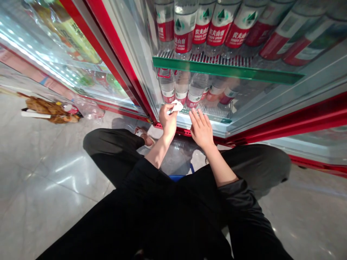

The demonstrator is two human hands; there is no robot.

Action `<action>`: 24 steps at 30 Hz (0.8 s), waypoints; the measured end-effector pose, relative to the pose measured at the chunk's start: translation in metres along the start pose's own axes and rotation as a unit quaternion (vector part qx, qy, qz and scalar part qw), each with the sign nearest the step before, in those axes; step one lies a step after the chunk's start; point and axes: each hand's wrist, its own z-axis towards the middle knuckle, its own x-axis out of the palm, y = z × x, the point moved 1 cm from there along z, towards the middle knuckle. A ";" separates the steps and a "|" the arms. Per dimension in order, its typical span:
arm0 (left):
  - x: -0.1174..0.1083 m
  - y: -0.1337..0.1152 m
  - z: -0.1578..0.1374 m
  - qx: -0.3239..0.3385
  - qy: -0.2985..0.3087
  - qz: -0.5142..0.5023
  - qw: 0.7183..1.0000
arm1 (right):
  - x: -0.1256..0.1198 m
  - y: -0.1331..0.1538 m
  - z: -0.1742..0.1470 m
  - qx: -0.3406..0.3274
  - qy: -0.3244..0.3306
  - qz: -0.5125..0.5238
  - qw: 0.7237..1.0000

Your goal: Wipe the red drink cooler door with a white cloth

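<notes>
My left hand (168, 121) pinches a crumpled white tissue or thin cloth (177, 105) in front of the lower part of a drinks cooler. To its right, my right hand (202, 128) is held with the fingers stretched out and nothing in it, its fingertips near the lower shelf edge (217, 116). Whether they touch glass there, I cannot tell. Just beyond both hands stand several clear water bottles (197, 86) with red and white labels. Higher up, more bottles (185, 32) of the same kind line the shelf with the green edge strip (227, 68).
Red frame bars (119, 47) flank this cooler section, and another lit cooler (78, 43) with drinks is at the left. A brown patterned item (46, 106) and clear plastic wrap (90, 108) lie on the tiled floor (54, 162). Something blue (176, 177) shows beneath me, between my legs.
</notes>
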 end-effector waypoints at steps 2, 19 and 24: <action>0.000 0.002 -0.004 -0.005 0.003 0.004 1.000 | 0.001 0.001 0.000 -0.004 0.000 0.002 1.000; 0.000 -0.019 -0.004 0.017 -0.024 0.028 0.999 | 0.003 0.002 0.002 -0.028 -0.047 0.002 0.999; -0.013 0.007 0.001 -0.039 -0.053 0.029 0.997 | 0.002 0.000 0.001 -0.023 -0.078 0.003 0.997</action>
